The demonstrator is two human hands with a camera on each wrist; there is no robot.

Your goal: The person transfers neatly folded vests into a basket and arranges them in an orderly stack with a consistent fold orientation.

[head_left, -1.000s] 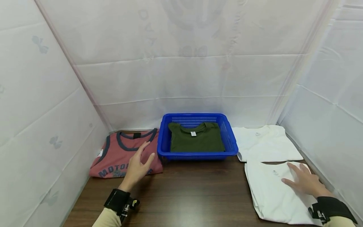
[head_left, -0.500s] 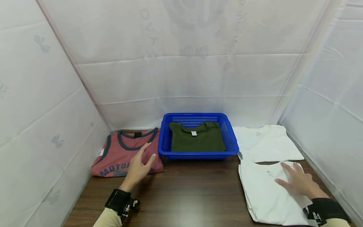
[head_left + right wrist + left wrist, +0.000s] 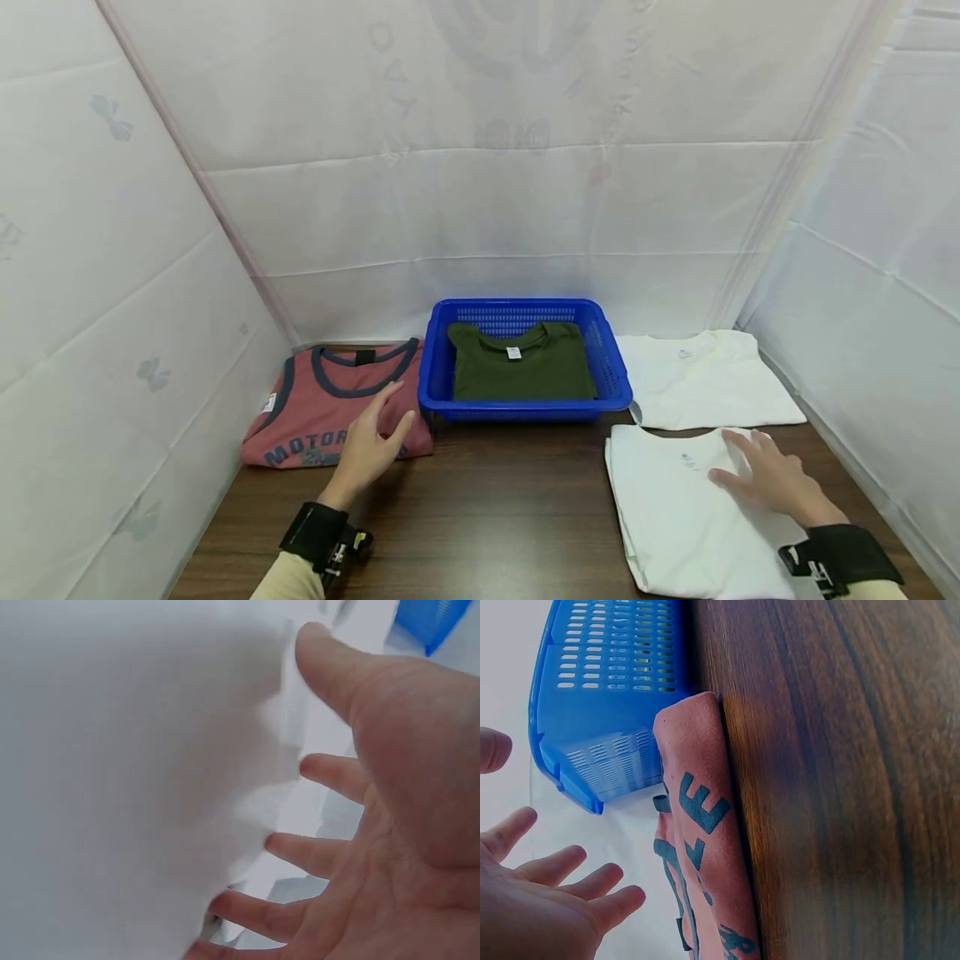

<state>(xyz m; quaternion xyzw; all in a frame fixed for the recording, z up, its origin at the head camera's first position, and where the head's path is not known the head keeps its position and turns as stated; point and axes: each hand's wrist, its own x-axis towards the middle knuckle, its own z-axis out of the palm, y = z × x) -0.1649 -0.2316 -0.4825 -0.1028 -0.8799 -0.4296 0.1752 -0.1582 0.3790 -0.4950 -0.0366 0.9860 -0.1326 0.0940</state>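
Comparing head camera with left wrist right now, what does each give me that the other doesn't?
Only the head view: the right hand at the near white shirt, the far white shirt behind it, and the collar and label of the green shirt.

Only the left wrist view: the palm side of the left hand, and a low side look at the slotted outer walls of the blue basket.

Both: the left hand, blue basket, red shirt and wooden table.

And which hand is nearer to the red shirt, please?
Left. The left hand is raised close to the red shirt; the right hand is across the table, at the nearer white shirt.
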